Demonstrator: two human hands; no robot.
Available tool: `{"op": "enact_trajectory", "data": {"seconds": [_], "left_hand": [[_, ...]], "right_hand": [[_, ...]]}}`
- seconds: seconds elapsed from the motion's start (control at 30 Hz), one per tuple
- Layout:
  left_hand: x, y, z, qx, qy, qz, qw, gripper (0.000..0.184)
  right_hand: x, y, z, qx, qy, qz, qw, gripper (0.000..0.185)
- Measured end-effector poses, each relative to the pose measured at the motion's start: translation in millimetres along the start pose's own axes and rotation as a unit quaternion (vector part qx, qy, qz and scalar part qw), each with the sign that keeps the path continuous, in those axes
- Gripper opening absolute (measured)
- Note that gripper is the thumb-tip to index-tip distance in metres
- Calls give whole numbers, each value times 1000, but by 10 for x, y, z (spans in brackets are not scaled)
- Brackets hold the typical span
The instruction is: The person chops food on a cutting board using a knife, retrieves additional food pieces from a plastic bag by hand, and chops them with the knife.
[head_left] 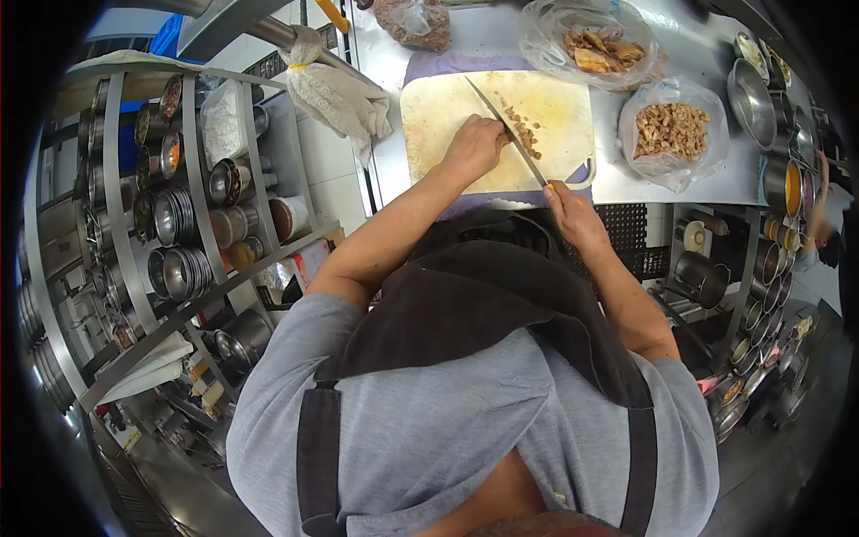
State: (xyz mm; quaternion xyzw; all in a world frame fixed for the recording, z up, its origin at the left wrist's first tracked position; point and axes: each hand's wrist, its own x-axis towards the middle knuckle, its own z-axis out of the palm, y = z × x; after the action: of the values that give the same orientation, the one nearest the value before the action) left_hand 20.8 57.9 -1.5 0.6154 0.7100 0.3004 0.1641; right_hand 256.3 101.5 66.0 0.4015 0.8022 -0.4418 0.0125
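My right hand (575,216) grips the handle of a long kitchen knife (530,161), its blade slanting to the far left over a pale cutting board (438,98). My left hand (476,148) is closed, fingers curled and pressed against a piece of brown meat on the board, right beside the blade. The fingers and blade partly hide that piece. Small chopped bits of meat (526,136) lie in a loose strip on the blade's right side. Under the board is a purple cloth (456,63).
Right of the board stands an open plastic bag of diced meat (671,131); behind it, another holds larger meat pieces (598,54). A tied bag (413,22) sits at the back left. A towel (335,89) hangs on a rail. Metal bowls (177,217) fill the left rack.
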Motion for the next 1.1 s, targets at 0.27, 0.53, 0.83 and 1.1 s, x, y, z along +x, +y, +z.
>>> {"op": "enact_trajectory", "data": {"seconds": [0.27, 0.53, 0.83, 1.1], "left_hand": [[-3, -58, 32, 4, -8, 13, 1000, 9], [29, -6, -46, 17, -11, 13, 1000, 9], [-44, 23, -75, -1, -10, 24, 1000, 13], [-86, -81, -90, 30, -1, 9, 1000, 15]], "right_hand": [[616, -66, 282, 6, 25, -8, 1000, 36], [875, -125, 422, -36, 54, -6, 998, 37], [370, -6, 158, 22, 66, 34, 997, 36], [-45, -60, -18, -45, 0, 6, 999, 36]]}}
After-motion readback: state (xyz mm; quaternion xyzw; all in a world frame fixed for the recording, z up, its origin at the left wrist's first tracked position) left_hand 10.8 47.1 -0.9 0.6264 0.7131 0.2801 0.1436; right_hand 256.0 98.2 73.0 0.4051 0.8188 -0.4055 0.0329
